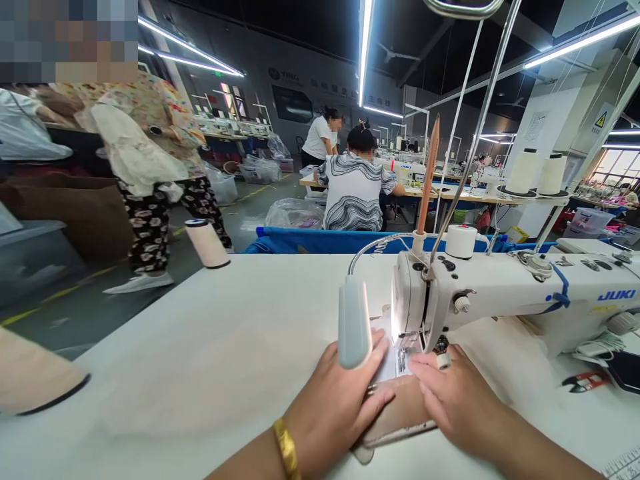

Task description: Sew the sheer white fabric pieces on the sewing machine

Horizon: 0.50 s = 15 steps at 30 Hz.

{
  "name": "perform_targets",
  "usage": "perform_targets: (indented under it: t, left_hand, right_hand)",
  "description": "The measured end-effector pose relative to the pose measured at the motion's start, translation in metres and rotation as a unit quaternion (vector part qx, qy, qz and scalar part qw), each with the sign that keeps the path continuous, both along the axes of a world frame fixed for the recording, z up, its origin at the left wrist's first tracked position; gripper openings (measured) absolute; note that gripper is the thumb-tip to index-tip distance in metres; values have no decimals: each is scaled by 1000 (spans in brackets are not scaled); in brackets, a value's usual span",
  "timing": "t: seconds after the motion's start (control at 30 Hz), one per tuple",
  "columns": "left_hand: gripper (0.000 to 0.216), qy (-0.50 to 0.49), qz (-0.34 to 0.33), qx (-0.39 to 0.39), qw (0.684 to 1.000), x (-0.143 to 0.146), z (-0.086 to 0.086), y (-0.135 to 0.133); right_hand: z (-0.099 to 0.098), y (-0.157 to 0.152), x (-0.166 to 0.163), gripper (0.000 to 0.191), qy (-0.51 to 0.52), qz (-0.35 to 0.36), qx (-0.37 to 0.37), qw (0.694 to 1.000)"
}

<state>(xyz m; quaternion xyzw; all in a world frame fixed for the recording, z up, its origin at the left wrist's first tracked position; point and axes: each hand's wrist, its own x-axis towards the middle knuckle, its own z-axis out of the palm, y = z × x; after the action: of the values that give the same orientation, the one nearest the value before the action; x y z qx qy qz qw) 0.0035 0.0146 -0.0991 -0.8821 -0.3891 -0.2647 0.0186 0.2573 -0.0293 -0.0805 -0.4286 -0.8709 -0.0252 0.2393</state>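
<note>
My left hand (335, 403) lies flat, fingers stretched out, on a light piece of fabric (400, 417) on the white table (200, 360). A gold bangle sits on that wrist. My right hand (457, 400) presses flat on the same fabric just right of the needle area. The fabric runs under the presser foot (406, 347) of a white JUKI sewing machine (505, 290). A grey lamp head (354, 323) on a gooseneck hangs over my left hand and hides part of its fingers.
A thread cone (206, 243) stands at the table's far edge, another (35, 377) lies at the near left. Red snips (585, 381) and a dark phone (625, 370) lie right. A person in patterned clothes (150, 167) walks past on the left. A seated worker (356, 187) faces away ahead.
</note>
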Motion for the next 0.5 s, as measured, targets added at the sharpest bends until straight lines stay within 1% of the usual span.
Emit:
perform_targets:
  t: [0.03,0.07,0.1,0.13,0.2,0.23,0.3,0.33,0.4,0.43,0.5]
  left_hand:
    - [41,12,17,2,1000,1,0,-1]
    - [33,25,23,0,999,2,2,-2]
    - [21,32,18,-2,999,3,5,-5]
    - [18,30,3,-2,1000,4,11,-7]
    - [38,7,-39,9,999,4,26,-12]
    - [43,-16,-46,27,998,3,35,-13]
    - [41,-52,-38,52,997,1,51,-12]
    - [38,-53,-35,47,997,0,56,-10]
    - [33,-21,-36,3,999,-1,60,-4]
    - [28,3,-38,-25,999,0,58,-2]
    - [14,47,-26,-62,997,3,50,-3]
  right_hand:
    - [0,0,0,38,2,3,-1,1000]
    - [-1,-1,0,34,4,6,-3,1000]
    - [-1,-1,0,30,6,11,-7,1000]
    - [-2,-1,0,27,7,19,-13,1000]
    - [-4,-1,-2,25,16,47,-28,998]
    - [-4,-2,-3,26,29,65,-32,997]
    - [-3,-4,-7,29,68,104,-24,992]
    - [-2,-5,-10,32,88,121,-14,989]
    - [1,-9,-18,37,112,147,-4,983]
    - [3,-11,-22,38,114,153,-14,982]
    - [4,-13,-28,35,108,152,-49,981]
